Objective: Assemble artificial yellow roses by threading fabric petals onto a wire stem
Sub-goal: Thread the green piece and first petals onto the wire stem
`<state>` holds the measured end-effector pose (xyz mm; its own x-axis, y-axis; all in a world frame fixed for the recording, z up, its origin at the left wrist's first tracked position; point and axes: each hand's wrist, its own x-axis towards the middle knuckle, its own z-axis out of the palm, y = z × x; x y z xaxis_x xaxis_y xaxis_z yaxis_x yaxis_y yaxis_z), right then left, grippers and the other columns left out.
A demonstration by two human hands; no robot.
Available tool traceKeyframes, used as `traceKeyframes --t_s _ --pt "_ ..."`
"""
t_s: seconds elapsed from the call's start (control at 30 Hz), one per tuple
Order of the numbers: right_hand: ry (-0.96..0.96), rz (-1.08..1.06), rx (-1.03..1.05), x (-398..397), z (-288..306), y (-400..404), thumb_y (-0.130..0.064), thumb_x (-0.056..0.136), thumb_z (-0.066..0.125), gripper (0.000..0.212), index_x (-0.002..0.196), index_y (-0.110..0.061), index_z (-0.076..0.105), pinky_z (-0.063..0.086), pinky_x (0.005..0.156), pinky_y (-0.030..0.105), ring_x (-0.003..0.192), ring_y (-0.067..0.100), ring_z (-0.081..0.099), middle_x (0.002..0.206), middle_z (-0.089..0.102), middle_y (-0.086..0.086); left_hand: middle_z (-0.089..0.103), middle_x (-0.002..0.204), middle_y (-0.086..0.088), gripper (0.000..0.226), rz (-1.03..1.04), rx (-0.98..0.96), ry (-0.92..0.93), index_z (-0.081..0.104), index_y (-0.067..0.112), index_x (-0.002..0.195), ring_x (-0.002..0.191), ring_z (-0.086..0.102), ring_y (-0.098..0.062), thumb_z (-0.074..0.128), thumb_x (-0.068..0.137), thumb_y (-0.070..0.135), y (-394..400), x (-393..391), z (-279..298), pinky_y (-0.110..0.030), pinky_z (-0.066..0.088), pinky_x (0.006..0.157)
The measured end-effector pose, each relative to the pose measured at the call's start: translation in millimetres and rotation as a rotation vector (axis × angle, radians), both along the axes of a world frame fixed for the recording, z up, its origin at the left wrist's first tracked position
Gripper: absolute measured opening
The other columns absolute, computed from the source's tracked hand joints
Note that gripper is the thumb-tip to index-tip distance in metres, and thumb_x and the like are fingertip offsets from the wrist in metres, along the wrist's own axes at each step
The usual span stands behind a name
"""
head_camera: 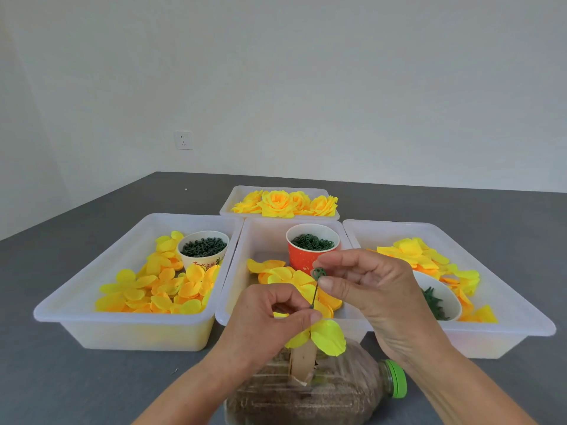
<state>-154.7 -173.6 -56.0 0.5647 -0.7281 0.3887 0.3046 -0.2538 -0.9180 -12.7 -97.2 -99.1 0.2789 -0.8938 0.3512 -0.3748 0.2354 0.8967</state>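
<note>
The left hand (276, 311) pinches a yellow petal (328, 335) at the foot of the wire stem (315, 294), above a bottle (322, 391) on the worktop (92, 378); the right hand (365, 283) pinches the green ring (319, 273) at the stem's tip; a loose pinch could drop the ring, or the thin wire could bend off-line.

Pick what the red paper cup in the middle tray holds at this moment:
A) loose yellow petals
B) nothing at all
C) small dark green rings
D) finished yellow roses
C: the red cup, standing at the back of the middle tray, is filled to near its rim with small dark green rings; the finished roses lie in the far tray instead.
</note>
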Motion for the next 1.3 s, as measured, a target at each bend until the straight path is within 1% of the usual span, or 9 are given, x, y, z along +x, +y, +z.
traceKeyframes --t_s 0.2,0.4,0.83,1.0,1.17,1.3 --pt "0.006 -0.031 -0.036 0.8 0.0 0.6 0.008 0.061 0.074 0.031 0.076 -0.018 0.075 0.054 0.067 0.020 0.076 0.015 0.070 0.081 0.074 0.008 0.065 0.061 0.010 0.014 0.003 0.003 0.008 0.069 0.023 0.063 0.063 0.057 -0.002 0.077 0.073 0.017 0.3 -1.2 0.5 -0.015 0.044 0.061" --pt "-0.023 -0.049 -0.049 -0.2 2.3 0.9 0.013 0.063 0.073 0.034 0.073 -0.020 0.075 0.053 0.065 0.018 0.073 0.012 0.069 0.078 0.074 0.006 0.064 0.061 0.010 0.019 0.001 -0.003 0.001 0.067 0.025 0.059 0.063 0.057 -0.003 0.078 0.073 0.016 0.3 -2.7 1.8 -0.015 0.044 0.062" --pt "0.012 -0.053 -0.062 3.0 -0.1 0.3 0.012 0.065 0.073 0.032 0.078 -0.017 0.073 0.052 0.065 0.017 0.073 0.010 0.069 0.078 0.074 0.004 0.064 0.061 0.010 0.018 -0.007 -0.007 0.015 0.068 0.025 0.060 0.064 0.058 -0.003 0.077 0.073 0.016 1.3 -2.1 2.1 -0.017 0.046 0.064" --pt "0.037 -0.043 -0.057 3.5 -3.1 0.1 0.013 0.065 0.073 0.031 0.078 -0.016 0.073 0.053 0.066 0.018 0.072 0.011 0.068 0.077 0.073 0.006 0.065 0.062 0.010 0.018 -0.010 -0.005 0.010 0.068 0.026 0.061 0.064 0.058 -0.003 0.077 0.073 0.016 1.5 -1.9 1.8 -0.015 0.045 0.064" --pt "0.064 -0.040 -0.083 2.8 -4.2 -0.2 0.013 0.065 0.073 0.032 0.079 -0.015 0.072 0.053 0.067 0.019 0.072 0.009 0.067 0.078 0.073 0.004 0.064 0.060 0.011 0.019 -0.016 -0.009 0.017 0.068 0.027 0.061 0.063 0.057 -0.002 0.077 0.073 0.015 1.6 -1.5 1.5 -0.014 0.044 0.062" --pt "0.072 -0.048 -0.088 3.2 -5.2 -0.6 0.014 0.065 0.073 0.033 0.081 -0.015 0.072 0.054 0.069 0.020 0.074 0.010 0.067 0.080 0.073 0.005 0.065 0.061 0.010 0.017 -0.020 -0.009 0.018 0.068 0.024 0.061 0.063 0.058 -0.002 0.077 0.073 0.016 1.6 -0.8 1.2 -0.014 0.043 0.062"
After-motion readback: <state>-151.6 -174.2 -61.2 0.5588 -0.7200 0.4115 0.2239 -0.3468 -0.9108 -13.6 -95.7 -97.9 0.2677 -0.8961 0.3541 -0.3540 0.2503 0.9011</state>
